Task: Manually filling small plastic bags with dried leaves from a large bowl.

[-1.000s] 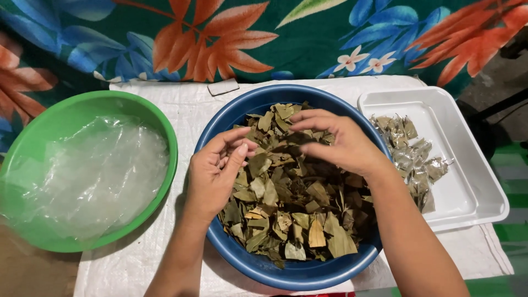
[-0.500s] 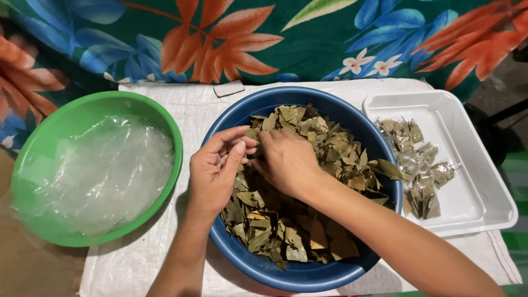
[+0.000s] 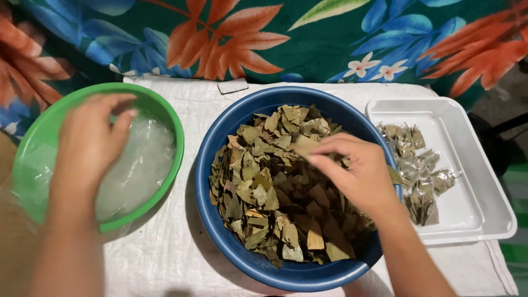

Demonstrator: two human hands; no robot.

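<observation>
left hand (image 3: 88, 146): over the green bowl (image 3: 165, 118) left of the blue basin (image 3: 220, 143), fingers curled into clear plastic bags (image 3: 140, 165), grip unclear | right hand (image 3: 355, 173): in basin, fingers pinching dried leaves (image 3: 269, 192) | step, judged: bag-fetch plus leaf pinch; next needs one bag separated | white tray (image 3: 473, 165) right of basin: filled packets (image 3: 421, 176)

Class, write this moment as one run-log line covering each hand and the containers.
left hand: over green bowl of clear bags | right hand: in blue bowl, on dried leaves | white tray: filled packets
</observation>
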